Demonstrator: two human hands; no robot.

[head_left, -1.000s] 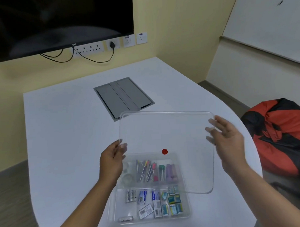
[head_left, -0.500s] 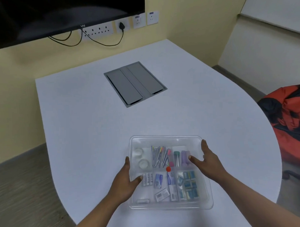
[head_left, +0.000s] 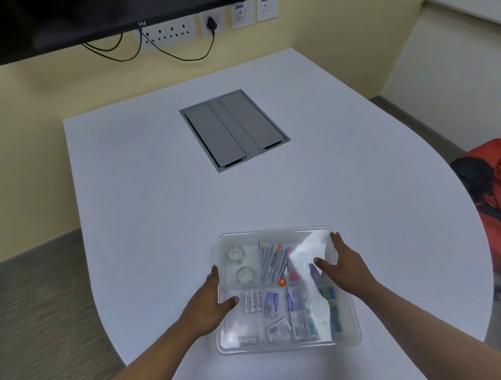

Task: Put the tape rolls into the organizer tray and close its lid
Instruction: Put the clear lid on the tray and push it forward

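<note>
At the far left, grey floor [head_left: 34,297] is seen beside the white table [head_left: 159,207]. The left hand [head_left: 208,308] is laid against the left side of the clear organizer tray [head_left: 289,346], its fingers [head_left: 214,276] stretched flat along the tray's left wall and the thumb pressed on top of the lid [head_left: 242,326]; nothing is gripped by it. Under the lid, two clear tape rolls [head_left: 240,265] are seen in the tray's far-left compartment, one beyond the other. In the compartment nearer the person, white batteries [head_left: 252,302] are laid, and small printed packets are spread further right. Pens [head_left: 271,261] are stacked in the middle far compartment, just beyond a small red dot [head_left: 282,282]. A bright glare is carried by the lid's right half. The right hand [head_left: 345,269] is spread open over the tray's far-right corner, fingers wide and flat on the lid, the thumb pointed inward. A grey cable hatch [head_left: 234,129] is set into the table well beyond the tray. At the far right, an orange and black bag [head_left: 490,187] is partly seen.
</note>
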